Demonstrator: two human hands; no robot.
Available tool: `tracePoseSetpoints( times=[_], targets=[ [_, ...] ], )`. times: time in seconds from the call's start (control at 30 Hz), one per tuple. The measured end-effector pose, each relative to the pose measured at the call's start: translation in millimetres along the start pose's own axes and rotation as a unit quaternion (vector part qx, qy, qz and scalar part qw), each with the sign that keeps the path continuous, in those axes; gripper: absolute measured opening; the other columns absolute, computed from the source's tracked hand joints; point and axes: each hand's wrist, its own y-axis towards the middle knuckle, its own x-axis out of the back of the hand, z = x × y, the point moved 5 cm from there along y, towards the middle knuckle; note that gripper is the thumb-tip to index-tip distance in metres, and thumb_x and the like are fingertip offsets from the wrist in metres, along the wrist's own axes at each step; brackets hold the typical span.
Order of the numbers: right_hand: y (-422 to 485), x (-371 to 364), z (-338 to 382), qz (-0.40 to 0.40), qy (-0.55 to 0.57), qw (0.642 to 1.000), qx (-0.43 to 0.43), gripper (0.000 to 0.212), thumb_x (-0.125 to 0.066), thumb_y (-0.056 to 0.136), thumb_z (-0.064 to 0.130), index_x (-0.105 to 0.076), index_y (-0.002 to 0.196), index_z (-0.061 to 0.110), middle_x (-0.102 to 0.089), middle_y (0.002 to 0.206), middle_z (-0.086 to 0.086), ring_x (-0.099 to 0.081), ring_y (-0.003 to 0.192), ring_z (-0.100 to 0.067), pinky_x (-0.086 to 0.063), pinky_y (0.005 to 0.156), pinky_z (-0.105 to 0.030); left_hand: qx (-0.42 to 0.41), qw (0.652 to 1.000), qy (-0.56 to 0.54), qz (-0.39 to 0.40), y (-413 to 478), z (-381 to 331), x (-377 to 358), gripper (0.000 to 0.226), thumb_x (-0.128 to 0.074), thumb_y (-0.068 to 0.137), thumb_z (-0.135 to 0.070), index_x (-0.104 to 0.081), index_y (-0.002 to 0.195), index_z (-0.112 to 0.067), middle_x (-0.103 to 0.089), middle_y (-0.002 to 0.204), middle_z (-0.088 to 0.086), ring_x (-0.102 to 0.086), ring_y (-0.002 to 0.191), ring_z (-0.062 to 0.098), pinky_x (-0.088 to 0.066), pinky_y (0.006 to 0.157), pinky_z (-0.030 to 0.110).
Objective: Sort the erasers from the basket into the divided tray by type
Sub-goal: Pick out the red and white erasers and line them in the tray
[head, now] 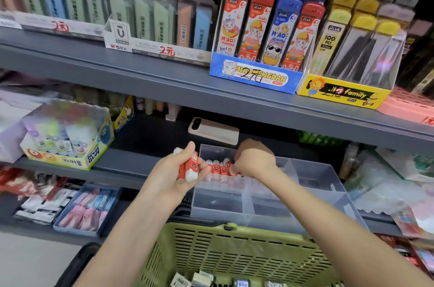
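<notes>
A clear divided tray (pixel 312 183) sits on the lower shelf above a green basket (pixel 234 253). Red-and-white erasers (pixel 217 167) stand in a row in the tray's far left compartment. My left hand (pixel 180 169) grips a small bunch of the same red-and-white erasers (pixel 189 168) just left of the tray. My right hand (pixel 254 159) reaches down into that compartment, fingers curled and pinching a red eraser (pixel 231 168) at the row's right end. Dark-sleeved erasers (pixel 204 279) lie at the basket's bottom.
A pink phone (pixel 213 130) lies on the shelf behind the tray. A glue-stick box (pixel 70 145) stands to the left, and a blue bin of pink and blue erasers (pixel 87 209) sits lower left. Pencil-lead boxes (pixel 263 35) fill the shelf above. Plastic packets crowd the right.
</notes>
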Motion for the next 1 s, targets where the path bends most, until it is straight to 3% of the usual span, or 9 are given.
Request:
tracePoseSetpoints(
  times=[0.23, 0.37, 0.5, 0.6, 0.67, 0.73, 0.9, 0.93, 1.0],
  targets=[
    [7, -17, 2, 0.041, -0.056, 0.994, 0.079, 0.022, -0.062, 0.081, 0.029, -0.053, 0.07, 0.012, -0.049, 0.063, -0.003, -0.048, 0.058, -0.02, -0.041, 0.059, -0.024, -0.042, 0.991, 0.125, -0.007, 7, -3, 3, 0.023, -0.071, 0.079, -0.033, -0.059, 0.075, -0.013, -0.07, 0.065, 0.0, -0.053, 0.051, 0.005, -0.04, 0.046, 0.014],
    [6, -15, 4, 0.071, -0.084, 0.987, 0.119, 0.037, -0.06, 0.084, 0.032, -0.045, 0.055, 0.016, -0.044, 0.056, 0.0, -0.04, 0.049, -0.014, -0.034, 0.047, -0.021, -0.049, 0.992, 0.118, 0.023, 8, -5, -1, 0.025, -0.074, 0.071, -0.031, -0.061, 0.078, -0.01, -0.075, 0.079, 0.006, -0.061, 0.06, 0.009, -0.051, 0.052, 0.016],
    [-6, 4, 2, -0.02, -0.099, 0.985, 0.137, 0.03, -0.054, 0.089, 0.036, -0.062, 0.072, 0.013, -0.058, 0.074, -0.003, -0.055, 0.067, -0.023, -0.039, 0.06, -0.023, -0.054, 0.99, 0.117, 0.06, 11, -6, -5, 0.027, -0.073, 0.069, -0.024, -0.065, 0.089, -0.007, -0.075, 0.094, 0.01, -0.072, 0.075, 0.012, -0.054, 0.059, 0.018],
    [-30, 22, -1, -0.081, 0.099, 0.974, 0.189, 0.033, -0.05, 0.094, 0.036, -0.07, 0.081, 0.014, -0.07, 0.079, -0.003, -0.06, 0.069, -0.015, -0.042, 0.06, -0.023, -0.057, 0.989, 0.112, 0.075, 15, -4, -6, 0.014, -0.068, 0.081, -0.013, -0.064, 0.092, -0.004, -0.074, 0.098, 0.011, -0.072, 0.089, 0.017, -0.055, 0.065, 0.018],
    [-49, 18, -1, 0.043, 0.355, 0.918, 0.172, 0.035, -0.054, 0.092, 0.04, -0.07, 0.074, 0.014, -0.071, 0.069, -0.004, -0.058, 0.055, -0.007, -0.042, 0.05, -0.017, -0.07, 0.99, 0.098, 0.079, 16, -1, -8, 0.01, -0.065, 0.082, -0.008, -0.063, 0.091, -0.002, -0.074, 0.098, 0.011, -0.071, 0.093, 0.021, -0.055, 0.067, 0.019],
    [-60, 6, -1, 0.113, 0.469, 0.864, 0.142, 0.028, -0.062, 0.088, 0.036, -0.069, 0.071, 0.014, -0.07, 0.069, -0.008, -0.059, 0.054, -0.008, -0.043, 0.046, -0.017, -0.084, 0.99, 0.078, 0.086, 15, 3, -14, 0.009, -0.064, 0.083, -0.006, -0.061, 0.091, -0.001, -0.074, 0.098, 0.012, -0.071, 0.094, 0.022, -0.055, 0.068, 0.02],
    [-48, 1, -19, 0.034, 0.668, 0.741, 0.059, 0.009, -0.063, 0.086, 0.006, -0.068, 0.078, 0.006, -0.068, 0.069, -0.007, -0.06, 0.056, -0.009, -0.051, 0.052, -0.017, -0.109, 0.985, 0.108, 0.074, 11, 12, -24, 0.01, -0.066, 0.085, -0.011, -0.062, 0.09, -0.004, -0.074, 0.095, 0.009, -0.072, 0.089, 0.02, -0.056, 0.066, 0.021],
    [-43, 5, -27, -0.006, 0.675, 0.736, 0.045, 0.011, -0.062, 0.086, 0.002, -0.067, 0.077, 0.008, -0.067, 0.069, -0.005, -0.059, 0.056, -0.009, -0.052, 0.055, -0.018, -0.119, 0.981, 0.14, 0.06, 11, 11, -21, 0.01, -0.065, 0.088, -0.014, -0.062, 0.092, -0.005, -0.075, 0.094, 0.007, -0.072, 0.087, 0.018, -0.055, 0.063, 0.02],
    [-32, 15, -41, -0.097, 0.608, 0.787, 0.044, 0.016, -0.063, 0.086, 0.002, -0.066, 0.076, 0.013, -0.066, 0.072, 0.001, -0.06, 0.063, -0.009, -0.052, 0.065, -0.021, -0.138, 0.973, 0.183, 0.028, 10, 10, -14, 0.014, -0.06, 0.093, -0.022, -0.064, 0.095, -0.009, -0.075, 0.088, 0.003, -0.072, 0.078, 0.011, -0.052, 0.055, 0.018]
  ],
)
